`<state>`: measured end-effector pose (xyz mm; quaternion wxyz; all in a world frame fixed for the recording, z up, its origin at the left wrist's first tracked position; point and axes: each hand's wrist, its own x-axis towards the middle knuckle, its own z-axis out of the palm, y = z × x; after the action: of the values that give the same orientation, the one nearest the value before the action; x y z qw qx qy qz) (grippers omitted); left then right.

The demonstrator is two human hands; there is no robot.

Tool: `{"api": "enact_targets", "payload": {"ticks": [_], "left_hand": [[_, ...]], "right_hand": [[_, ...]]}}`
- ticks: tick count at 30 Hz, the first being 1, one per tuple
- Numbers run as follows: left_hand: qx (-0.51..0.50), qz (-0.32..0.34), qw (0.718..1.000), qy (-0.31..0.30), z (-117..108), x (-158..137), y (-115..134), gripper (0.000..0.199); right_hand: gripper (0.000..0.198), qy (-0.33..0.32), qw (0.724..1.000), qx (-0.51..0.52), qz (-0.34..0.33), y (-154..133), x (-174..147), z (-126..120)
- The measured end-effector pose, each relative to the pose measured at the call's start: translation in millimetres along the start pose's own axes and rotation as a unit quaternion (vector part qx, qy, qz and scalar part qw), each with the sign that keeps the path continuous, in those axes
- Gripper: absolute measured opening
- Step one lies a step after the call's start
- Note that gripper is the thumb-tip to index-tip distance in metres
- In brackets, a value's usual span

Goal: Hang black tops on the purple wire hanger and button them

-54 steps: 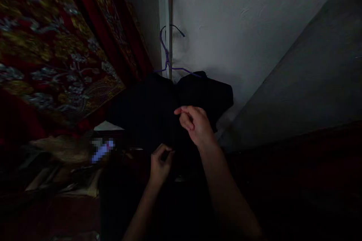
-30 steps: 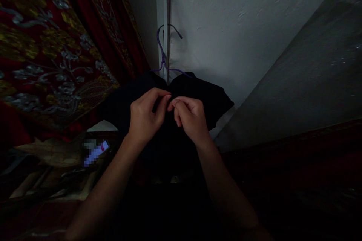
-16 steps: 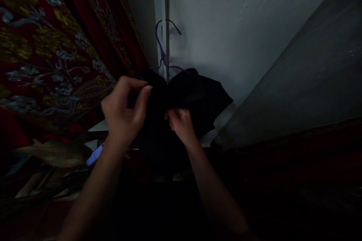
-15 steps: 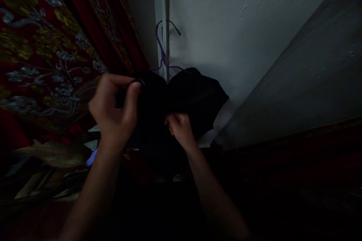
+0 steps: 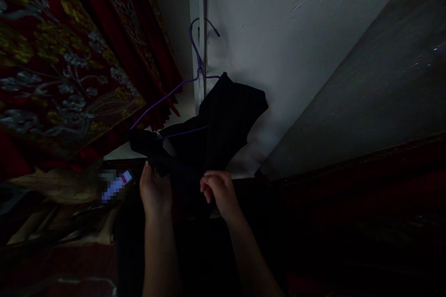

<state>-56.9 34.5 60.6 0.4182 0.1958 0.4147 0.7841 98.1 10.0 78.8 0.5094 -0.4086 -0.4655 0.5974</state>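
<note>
Black garment (image 5: 230,123) is held by half-curled left hand (image 5: 155,192), pinching right hand (image 5: 219,191).

Dim light. Purple wire hanger (image 5: 200,68) hangs at a pale, narrow upright strip (image 5: 194,0) beside a grey-white wall (image 5: 296,55). Black cloth garment (image 5: 232,118) covers the hanger's wall-side arm; other arm largely bare. Left hand (image 5: 155,189) grips the garment's lower folds; right hand (image 5: 219,191), fingers curled, pinches its front edge. Far left: red hanging cloth (image 5: 75,72), gold-and-silver embroidery.
</note>
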Motion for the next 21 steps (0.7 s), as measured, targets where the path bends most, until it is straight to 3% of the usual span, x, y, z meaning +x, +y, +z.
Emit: {"api": "enact_targets", "payload": {"ticks": [4, 10, 13, 17, 18, 19, 21], "left_hand": [[0.013, -0.019, 1.000, -0.008, 17, -14, -13, 0.021], [0.117, -0.037, 0.991, -0.061, 9, -13, -37, 0.023], [0.105, -0.018, 0.991, -0.084, 14, -19, -32, 0.026], [0.039, 0.004, 0.983, -0.181, 31, -36, -11, 0.025], [0.053, 0.014, 0.977, -0.206, 33, -41, -6, 0.023], [0.087, 0.027, 0.969, -0.230, 35, -46, -2, 0.021], [0.178, 0.056, 0.939, -0.288, 37, -55, 5, 0.016]], "right_hand": [[0.031, 0.050, 0.999, -0.002, 0.005, 12, 7, -15], [0.032, 0.059, 0.998, -0.033, 0.016, 30, 12, -31], [0.031, 0.043, 0.996, -0.067, 0.027, 36, 14, -40], [0.013, 0.085, 0.988, -0.127, 0.000, 38, 13, -41], [0.017, 0.088, 0.986, -0.141, -0.029, 37, 11, -38], [0.034, 0.077, 0.983, -0.151, -0.064, 35, 9, -35], [0.056, 0.028, 0.980, -0.152, -0.123, 30, 4, -27]]}}
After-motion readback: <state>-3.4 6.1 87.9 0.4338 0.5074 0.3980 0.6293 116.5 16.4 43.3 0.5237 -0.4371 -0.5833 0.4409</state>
